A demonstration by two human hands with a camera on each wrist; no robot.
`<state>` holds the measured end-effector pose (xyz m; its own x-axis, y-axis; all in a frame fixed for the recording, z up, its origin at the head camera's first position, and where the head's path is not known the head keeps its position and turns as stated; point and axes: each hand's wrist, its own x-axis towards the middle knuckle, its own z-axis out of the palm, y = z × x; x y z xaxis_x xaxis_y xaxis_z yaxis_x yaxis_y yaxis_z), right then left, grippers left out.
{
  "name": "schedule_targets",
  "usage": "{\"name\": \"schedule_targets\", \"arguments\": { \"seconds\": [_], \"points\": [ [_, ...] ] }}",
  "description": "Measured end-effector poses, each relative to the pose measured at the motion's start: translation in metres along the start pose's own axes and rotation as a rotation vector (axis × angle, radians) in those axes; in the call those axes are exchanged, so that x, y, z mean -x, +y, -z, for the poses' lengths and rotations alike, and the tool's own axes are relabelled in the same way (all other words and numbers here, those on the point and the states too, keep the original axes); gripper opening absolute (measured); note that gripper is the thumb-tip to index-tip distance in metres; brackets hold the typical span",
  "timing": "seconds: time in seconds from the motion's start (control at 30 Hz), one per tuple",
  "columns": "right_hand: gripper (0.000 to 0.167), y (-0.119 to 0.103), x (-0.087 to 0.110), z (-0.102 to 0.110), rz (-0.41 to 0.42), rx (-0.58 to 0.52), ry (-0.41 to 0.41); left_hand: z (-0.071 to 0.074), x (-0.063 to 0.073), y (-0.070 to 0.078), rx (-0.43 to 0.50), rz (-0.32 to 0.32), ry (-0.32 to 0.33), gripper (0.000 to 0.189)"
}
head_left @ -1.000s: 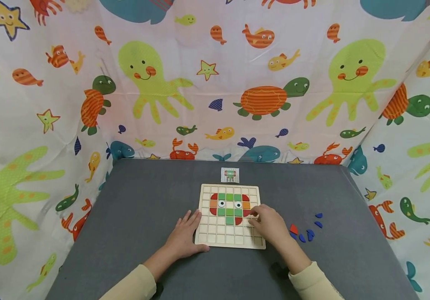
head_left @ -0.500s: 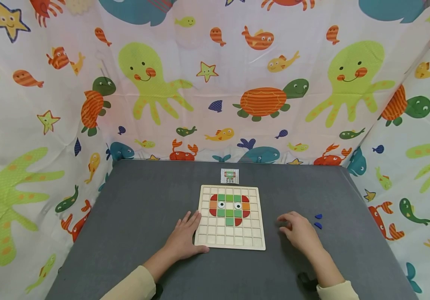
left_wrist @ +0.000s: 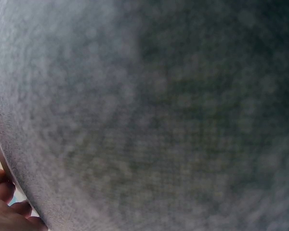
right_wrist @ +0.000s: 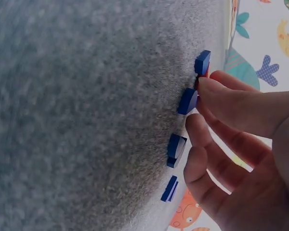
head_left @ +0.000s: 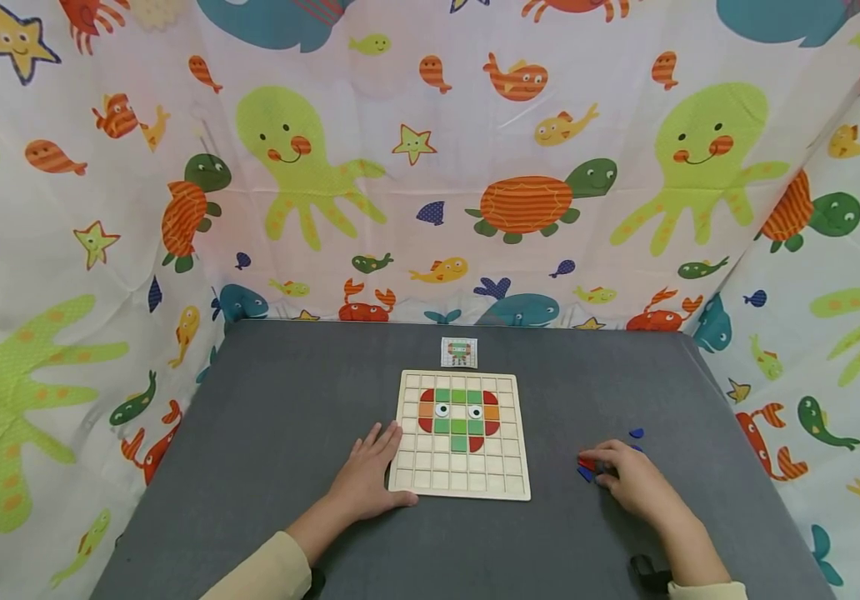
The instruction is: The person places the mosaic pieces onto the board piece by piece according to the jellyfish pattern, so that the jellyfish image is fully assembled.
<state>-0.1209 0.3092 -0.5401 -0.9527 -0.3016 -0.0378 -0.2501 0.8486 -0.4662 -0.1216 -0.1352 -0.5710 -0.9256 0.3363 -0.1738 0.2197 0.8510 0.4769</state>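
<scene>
A wooden grid board (head_left: pixel 437 482) lies flat, with red, orange and green pieces and two eye pieces set in its upper middle. My left hand (head_left: pixel 366 471) rests at the board's left edge, thumb at the lower corner; its fingertips (left_wrist: pixel 4 191) show at the left wrist view's lower left. Right of the board, my right hand (head_left: pixel 634 482) has thumb and index finger at a red piece (head_left: pixel 587 462), partly hidden by the fingers. In the right wrist view the thumb overlaps the red piece, with blue pieces (right_wrist: pixel 187 101) close beside and below it.
A small picture card (head_left: pixel 459 352) lies just beyond the board. Blue half-round pieces (head_left: pixel 636 433) lie behind the right hand. A grey tabletop (head_left: pixel 302 375) spreads out before a curtain (head_left: pixel 430 200) printed with sea animals.
My right hand has moved from the board's right edge to the loose pieces at the right, its fingers now at the red piece. The left hand has stayed still.
</scene>
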Motion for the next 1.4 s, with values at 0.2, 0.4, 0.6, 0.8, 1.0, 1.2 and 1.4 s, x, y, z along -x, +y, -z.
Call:
{"name": "schedule_targets", "arguments": {
  "seconds": [0.2,0.4,0.6,0.8,1.0,1.2,1.4],
  "points": [
    [0.035,0.001,-0.007,-0.002,0.02,0.03,0.0,-0.001,0.0,-0.001,-0.003,0.006,-0.009,0.115],
    [0.027,0.002,-0.019,-0.002,0.051,0.02,0.001,0.0,0.0,-0.001,-0.001,0.0,0.005,0.114],
    [0.018,0.002,-0.031,-0.009,0.012,0.053,0.072,-0.001,0.0,0.0,-0.004,0.0,0.014,0.115],
    [0.027,0.002,-0.037,-0.008,0.007,-0.007,0.029,-0.001,0.0,0.0,-0.004,0.007,0.005,0.114],
    [0.022,0.01,-0.039,-0.005,0.105,-0.03,0.008,-0.001,-0.001,-0.003,-0.005,-0.005,0.011,0.114],
    [0.023,0.016,-0.039,-0.004,0.093,-0.069,-0.033,-0.002,-0.001,-0.003,-0.011,-0.006,0.004,0.115],
    [0.021,0.019,-0.038,-0.001,0.116,-0.071,-0.036,-0.002,-0.002,0.0,-0.014,0.0,0.003,0.114]
  ]
}}
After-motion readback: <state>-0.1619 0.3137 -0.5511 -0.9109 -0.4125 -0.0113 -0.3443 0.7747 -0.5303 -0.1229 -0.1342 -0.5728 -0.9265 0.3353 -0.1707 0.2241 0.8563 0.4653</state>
